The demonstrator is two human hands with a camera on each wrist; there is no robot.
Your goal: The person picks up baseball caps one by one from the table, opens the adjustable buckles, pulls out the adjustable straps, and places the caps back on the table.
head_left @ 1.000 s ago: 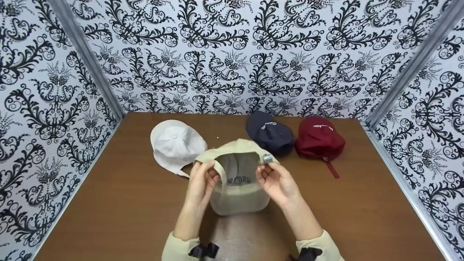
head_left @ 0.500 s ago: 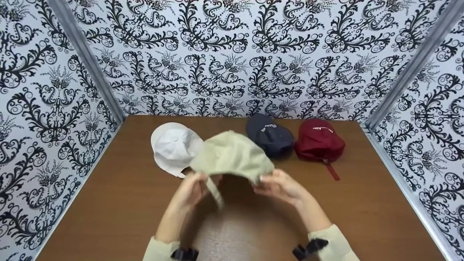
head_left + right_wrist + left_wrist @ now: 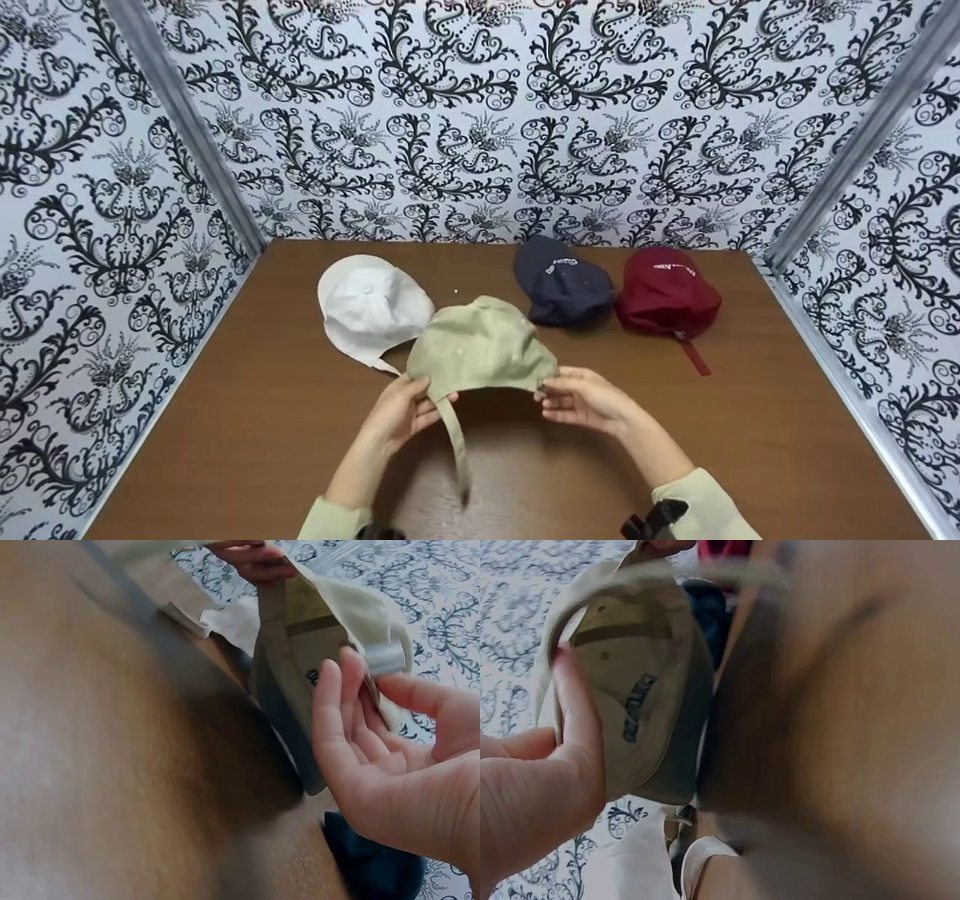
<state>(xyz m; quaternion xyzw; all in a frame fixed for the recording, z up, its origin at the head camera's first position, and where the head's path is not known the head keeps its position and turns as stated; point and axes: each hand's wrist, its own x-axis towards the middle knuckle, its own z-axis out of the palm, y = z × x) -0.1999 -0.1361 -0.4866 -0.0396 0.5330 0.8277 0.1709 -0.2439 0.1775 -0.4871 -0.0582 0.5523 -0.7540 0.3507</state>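
Observation:
Both hands hold a beige cap (image 3: 480, 345) by its back edge above the table, its crown toward the head camera. My left hand (image 3: 405, 409) pinches the left rear edge between thumb and fingers, and a loose strap (image 3: 454, 442) hangs down beside it. At the right rear corner my right hand (image 3: 589, 401) pinches the edge by a metal buckle (image 3: 384, 658). In the left wrist view the cap's inside shows dark lettering (image 3: 639, 708). The brim is hidden in the head view.
A white cap (image 3: 371, 304) lies behind and left on the brown table (image 3: 247, 420). A navy cap (image 3: 566, 289) and a red cap (image 3: 667, 292) with a hanging strap lie side by side at the back right. Patterned walls (image 3: 480, 135) enclose the table.
The beige cap has turned from showing its hollow inside to showing its outer crown. Lately it has moved slightly down and toward the person, and its strap hangs lower.

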